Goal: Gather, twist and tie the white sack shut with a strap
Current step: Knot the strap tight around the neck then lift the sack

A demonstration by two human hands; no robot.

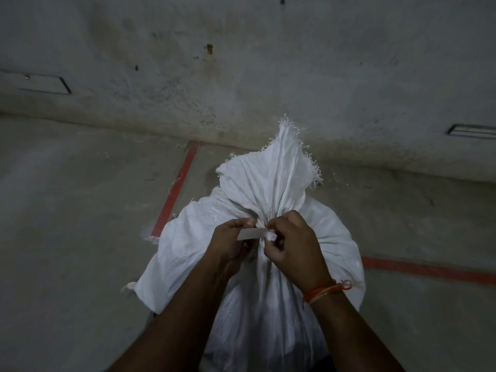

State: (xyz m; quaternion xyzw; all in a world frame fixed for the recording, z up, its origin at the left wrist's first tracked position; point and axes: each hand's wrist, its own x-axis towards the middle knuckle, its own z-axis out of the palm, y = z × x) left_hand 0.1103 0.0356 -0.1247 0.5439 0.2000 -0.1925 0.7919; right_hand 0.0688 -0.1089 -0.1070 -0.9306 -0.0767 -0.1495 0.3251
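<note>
White sack (268, 189) stands upright on the concrete floor (67, 237), close to the stained wall (241, 63). Its mouth is gathered into a tight neck, with the frayed top edge fanned out above the neck and leaning toward the wall. The filled body bulges out below the neck on both sides.

Left hand (228, 244) sits at the left of the neck, fingers curled, thumb and fingertips pinching the flat white strap (251, 234). Right hand (294, 247) sits at the right of the neck, fingers curled, pinching the other part of the strap just beside the left hand. A short flat length of strap runs between the two hands, directly in front of the neck. Whether the strap passes fully round the neck cannot be told; the hands cover that part.

An orange thread band (326, 289) circles the right wrist. Red lines (175, 189) are marked on the floor, one to the left of the sack and one to its right.
</note>
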